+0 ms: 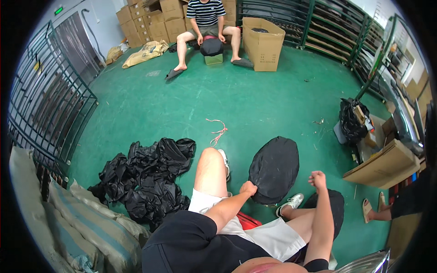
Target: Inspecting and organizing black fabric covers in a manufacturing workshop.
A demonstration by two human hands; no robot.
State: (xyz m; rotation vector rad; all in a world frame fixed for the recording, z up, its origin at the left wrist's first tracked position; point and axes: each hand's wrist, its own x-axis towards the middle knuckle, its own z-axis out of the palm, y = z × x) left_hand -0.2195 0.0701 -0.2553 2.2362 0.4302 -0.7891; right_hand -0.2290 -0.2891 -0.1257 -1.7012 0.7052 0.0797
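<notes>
My left hand (248, 188) is closed on the near left edge of a black fabric cover (275, 168). The cover is drawn over a rounded, oval shape that rests on the floor in front of me, between my feet. To the right of it, my right hand (317, 179) is raised with curled fingers, apart from the cover. Whatever those fingers may hold is too small to make out. A second black-covered round piece (336, 211) sits beside my right leg, partly behind my forearm. Something red (249, 221) shows between my thighs.
Crumpled black covers (154, 173) lie in a heap at my left, near stuffed sacks (91, 218). Pinkish string (221, 132) lies ahead. Across the floor sits a person (207, 20) beside a large carton (264, 45). Another person's feet (375, 209) stand at right, near cardboard (382, 166).
</notes>
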